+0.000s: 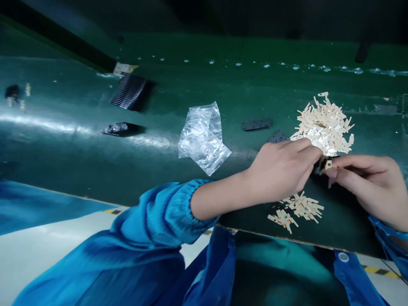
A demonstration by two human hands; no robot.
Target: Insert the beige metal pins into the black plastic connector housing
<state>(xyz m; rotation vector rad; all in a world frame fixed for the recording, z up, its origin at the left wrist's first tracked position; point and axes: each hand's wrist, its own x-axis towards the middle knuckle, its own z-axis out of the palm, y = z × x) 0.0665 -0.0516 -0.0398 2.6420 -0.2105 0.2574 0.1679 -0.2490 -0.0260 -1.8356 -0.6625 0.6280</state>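
My left hand (283,168) reaches in from the left with its fingers closed in a pinch. Its fingertips meet a small dark piece that is mostly hidden, so I cannot make out what they grip. Opposite it, my right hand (376,182) pinches a small cream strip with a hole (328,165) between thumb and forefinger, close against the dark piece. Just beyond the hands lies a large heap of cream strips (328,123). Nearer to me, smaller piles of similar strips (304,207) lie partly behind my left hand.
Left of the heap are two flat black pieces, one (256,124) in full view. A clear plastic bag (204,136) lies mid-bench. Farther left are a ribbed black part (129,91) and a small black part (119,128). The green bench (159,165) ends near my body.
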